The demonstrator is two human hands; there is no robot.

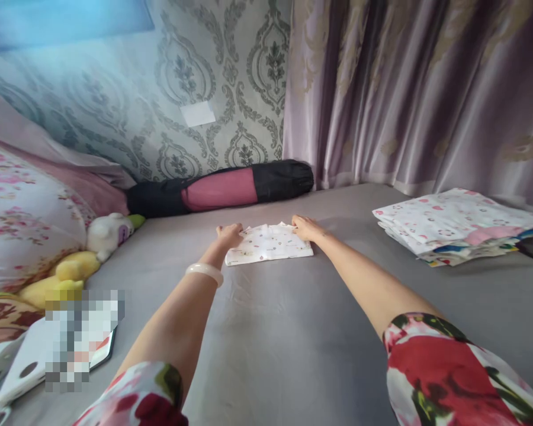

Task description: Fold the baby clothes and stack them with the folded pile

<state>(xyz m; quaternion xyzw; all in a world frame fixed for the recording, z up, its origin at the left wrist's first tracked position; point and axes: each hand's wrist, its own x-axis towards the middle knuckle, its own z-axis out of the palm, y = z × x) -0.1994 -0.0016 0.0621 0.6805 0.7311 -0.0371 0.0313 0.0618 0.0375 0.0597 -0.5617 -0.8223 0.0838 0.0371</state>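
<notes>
A small white cloth (266, 245) with a fine coloured print lies on the grey bed sheet (249, 331); it looks folded, and its upper edge is slightly ruffled. My left hand (231, 234), with a pale bangle on the wrist, is closed on the cloth's upper left corner. At the upper right corner my right hand (305, 228) grips it too, with the fingers bent over the edge. The fingertips of both hands are partly hidden.
A stack of folded printed cloths (457, 222) lies at the right by the curtain (404, 89). Against the wall rests a long black and pink bag (222, 189). Plush toys (109, 234), a floral pillow (26, 219) and a white device (31, 355), partly blurred out, are at the left.
</notes>
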